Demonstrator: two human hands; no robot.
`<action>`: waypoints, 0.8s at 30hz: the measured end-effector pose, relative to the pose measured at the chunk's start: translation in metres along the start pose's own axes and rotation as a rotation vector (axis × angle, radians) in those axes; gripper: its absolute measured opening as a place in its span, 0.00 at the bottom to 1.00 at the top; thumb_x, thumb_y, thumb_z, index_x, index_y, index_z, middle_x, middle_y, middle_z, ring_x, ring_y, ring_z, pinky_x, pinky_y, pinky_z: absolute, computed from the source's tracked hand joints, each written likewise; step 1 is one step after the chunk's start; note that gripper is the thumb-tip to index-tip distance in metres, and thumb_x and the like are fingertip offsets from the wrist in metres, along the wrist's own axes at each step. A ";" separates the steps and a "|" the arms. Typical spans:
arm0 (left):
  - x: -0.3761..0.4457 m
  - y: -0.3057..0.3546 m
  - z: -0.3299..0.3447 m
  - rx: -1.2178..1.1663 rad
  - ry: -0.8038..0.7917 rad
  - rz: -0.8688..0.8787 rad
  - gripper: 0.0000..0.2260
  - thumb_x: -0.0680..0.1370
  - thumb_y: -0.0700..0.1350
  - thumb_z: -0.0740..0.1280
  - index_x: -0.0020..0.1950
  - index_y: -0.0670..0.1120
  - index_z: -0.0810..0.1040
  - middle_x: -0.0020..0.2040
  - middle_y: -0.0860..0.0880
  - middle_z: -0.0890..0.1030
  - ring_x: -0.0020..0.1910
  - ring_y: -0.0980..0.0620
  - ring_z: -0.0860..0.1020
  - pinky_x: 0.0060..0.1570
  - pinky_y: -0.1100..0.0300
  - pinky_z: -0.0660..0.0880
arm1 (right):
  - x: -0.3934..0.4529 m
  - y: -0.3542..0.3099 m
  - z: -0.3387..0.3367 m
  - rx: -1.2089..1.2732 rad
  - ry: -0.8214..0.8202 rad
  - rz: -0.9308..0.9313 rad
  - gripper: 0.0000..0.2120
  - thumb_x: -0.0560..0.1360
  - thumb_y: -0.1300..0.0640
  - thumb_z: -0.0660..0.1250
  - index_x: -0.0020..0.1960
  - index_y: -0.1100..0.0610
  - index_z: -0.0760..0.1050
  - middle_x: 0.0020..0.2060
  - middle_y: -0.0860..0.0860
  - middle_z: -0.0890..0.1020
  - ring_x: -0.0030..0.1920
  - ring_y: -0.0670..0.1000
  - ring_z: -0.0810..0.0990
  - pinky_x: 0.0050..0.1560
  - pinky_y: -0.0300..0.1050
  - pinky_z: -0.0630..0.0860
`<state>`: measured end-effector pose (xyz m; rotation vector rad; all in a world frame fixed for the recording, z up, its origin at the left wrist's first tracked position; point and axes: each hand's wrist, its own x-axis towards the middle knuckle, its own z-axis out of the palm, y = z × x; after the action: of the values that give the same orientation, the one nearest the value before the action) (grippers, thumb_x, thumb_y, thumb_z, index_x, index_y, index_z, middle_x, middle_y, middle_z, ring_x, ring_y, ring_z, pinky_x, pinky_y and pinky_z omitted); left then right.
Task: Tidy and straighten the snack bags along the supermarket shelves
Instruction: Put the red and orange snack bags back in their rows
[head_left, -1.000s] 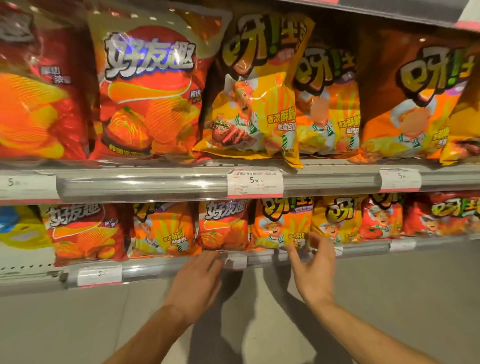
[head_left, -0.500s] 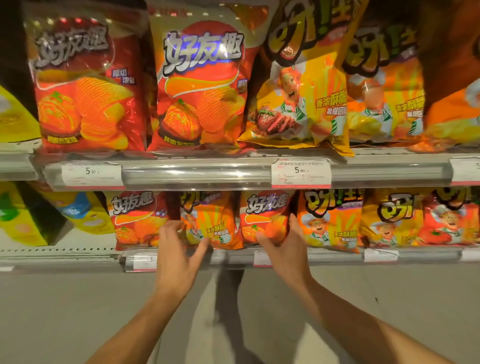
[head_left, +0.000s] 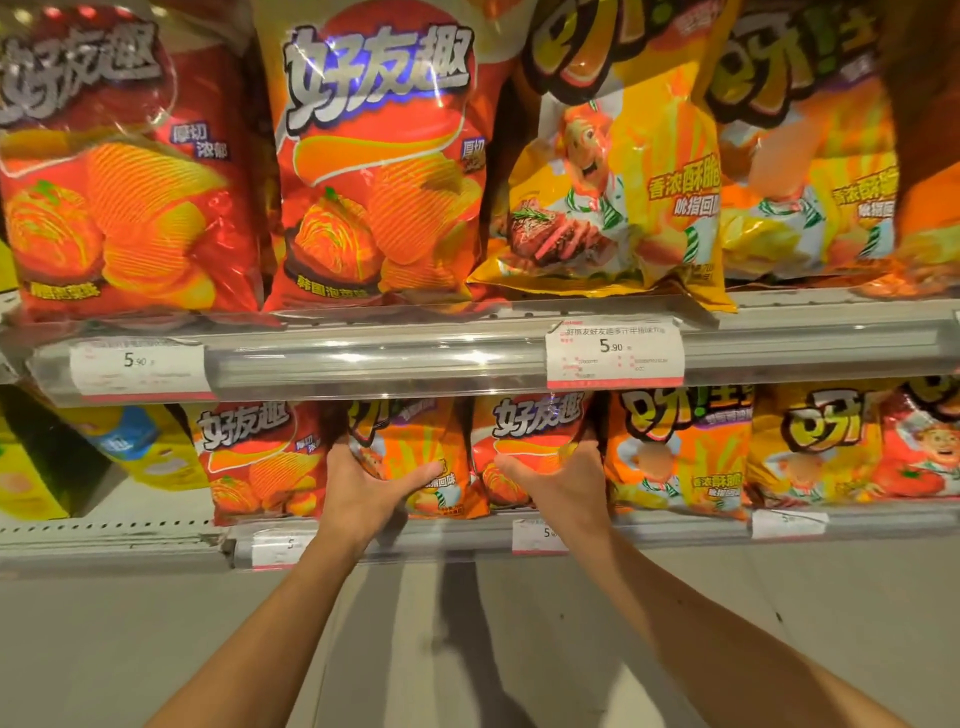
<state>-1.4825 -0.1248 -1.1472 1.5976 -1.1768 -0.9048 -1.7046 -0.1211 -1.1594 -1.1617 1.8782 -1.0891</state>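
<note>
On the lower shelf (head_left: 649, 527), left hand (head_left: 363, 486) grips the orange snack bag (head_left: 415, 457) and right hand (head_left: 563, 478) the red snack bag (head_left: 524, 441); both likely light, crinkly, crushable, so hold by side edges.

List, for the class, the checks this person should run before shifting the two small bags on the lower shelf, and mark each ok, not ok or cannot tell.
1. Left hand holds the orange chef bag, thumb across its front: ok.
2. Right hand holds the small red bag: ok.
3. The two bags stand apart, not overlapping: ok.
4. The orange chef bag sits beside its own kind: not ok, red bags stand on both sides.
5. Bags behind stay upright when these move: cannot tell, hidden.
6. Lower shelf price tag is readable: not ok, too blurred.
</note>
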 end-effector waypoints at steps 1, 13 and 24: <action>0.000 0.000 -0.001 0.007 0.016 -0.016 0.36 0.52 0.57 0.82 0.54 0.48 0.70 0.47 0.49 0.79 0.44 0.55 0.82 0.36 0.66 0.77 | -0.001 0.000 0.001 0.008 0.017 -0.013 0.46 0.54 0.31 0.80 0.60 0.58 0.70 0.53 0.54 0.79 0.56 0.56 0.80 0.57 0.56 0.81; 0.001 0.013 -0.020 -0.066 0.064 -0.080 0.42 0.48 0.60 0.82 0.56 0.46 0.73 0.47 0.48 0.83 0.42 0.52 0.84 0.37 0.61 0.80 | -0.031 -0.023 -0.004 -0.018 0.155 -0.155 0.33 0.60 0.38 0.82 0.53 0.53 0.70 0.50 0.52 0.79 0.52 0.56 0.78 0.54 0.59 0.79; -0.012 0.014 -0.018 -0.076 0.085 -0.007 0.33 0.52 0.57 0.83 0.52 0.49 0.76 0.46 0.52 0.84 0.45 0.55 0.84 0.46 0.55 0.81 | -0.079 0.000 -0.057 0.039 -0.178 -0.068 0.32 0.55 0.43 0.84 0.56 0.43 0.77 0.49 0.41 0.85 0.49 0.42 0.84 0.51 0.44 0.82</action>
<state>-1.4733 -0.1110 -1.1276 1.5647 -1.0662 -0.8683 -1.7227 -0.0319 -1.1264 -1.2649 1.6856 -1.0187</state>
